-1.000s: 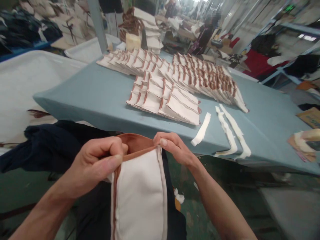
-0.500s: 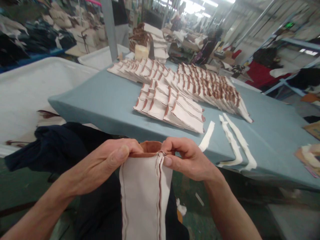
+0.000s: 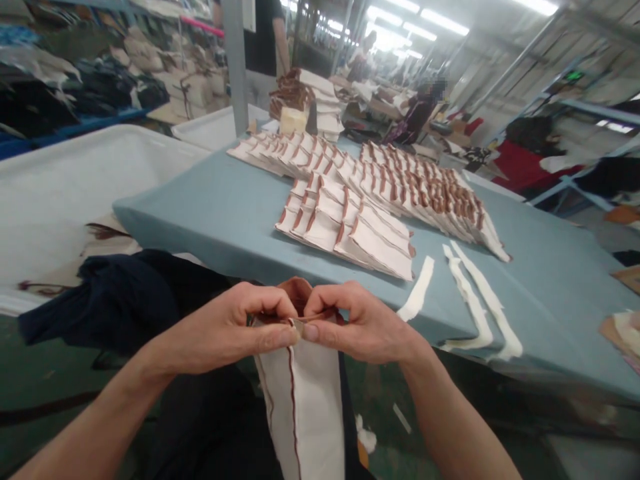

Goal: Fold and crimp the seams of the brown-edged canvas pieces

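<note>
A long white fabric piece (image 3: 320, 393), open at the top like a pouch, hangs over my lap with a dark brown seam down its front. Its inside and upper edge are reddish brown. My left hand (image 3: 235, 327) pinches the top edge beside the seam between thumb and fingers. Right against it, my right hand (image 3: 357, 320) pinches the same edge, both thumbs in front and nearly touching. A small pale tab shows between the thumbs. The fingertips inside the opening are partly hidden.
On the blue-covered table (image 3: 195, 207) lie overlapping rows of similar white pieces (image 3: 350, 223) with brown edges. Pale strips (image 3: 470, 293) hang over its near edge. A white bin (image 3: 100, 167) stands left, dark cloth (image 3: 100, 300) below it. Other people are further back.
My left hand has moved right along the edge, close to my right hand. The fabric piece has turned, bringing the seam to the left between my thumbs. The view has shifted slightly.
</note>
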Demonstrator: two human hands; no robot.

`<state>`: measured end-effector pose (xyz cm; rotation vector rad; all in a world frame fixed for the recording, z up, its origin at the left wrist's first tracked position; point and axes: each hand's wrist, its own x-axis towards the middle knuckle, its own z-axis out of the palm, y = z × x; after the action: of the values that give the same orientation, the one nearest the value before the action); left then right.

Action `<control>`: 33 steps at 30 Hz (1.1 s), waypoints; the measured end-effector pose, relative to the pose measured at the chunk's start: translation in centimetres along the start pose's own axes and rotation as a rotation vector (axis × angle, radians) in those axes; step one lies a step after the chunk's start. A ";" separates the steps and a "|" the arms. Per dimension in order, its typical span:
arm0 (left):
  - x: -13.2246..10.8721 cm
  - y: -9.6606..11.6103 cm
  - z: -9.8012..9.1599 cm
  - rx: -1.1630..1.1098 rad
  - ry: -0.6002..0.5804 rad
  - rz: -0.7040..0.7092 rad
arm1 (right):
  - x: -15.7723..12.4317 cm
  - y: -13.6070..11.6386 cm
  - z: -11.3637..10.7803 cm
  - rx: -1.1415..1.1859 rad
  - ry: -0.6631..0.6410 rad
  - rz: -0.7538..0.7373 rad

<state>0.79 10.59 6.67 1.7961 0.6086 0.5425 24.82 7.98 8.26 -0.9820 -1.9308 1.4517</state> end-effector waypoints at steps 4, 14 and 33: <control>-0.3 -1.0 -0.1 -0.013 -0.029 -0.024 | 0.4 1.2 0.4 0.102 -0.037 0.084; -0.5 0.2 0.6 0.108 0.022 -0.026 | 0.3 1.5 0.7 0.096 -0.039 0.068; -2.7 1.1 1.5 0.448 0.109 0.159 | -0.4 0.8 2.3 0.294 -0.054 0.089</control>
<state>-0.14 7.50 7.16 2.2628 0.7058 0.6521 23.49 6.46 6.87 -0.9089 -1.6640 1.7683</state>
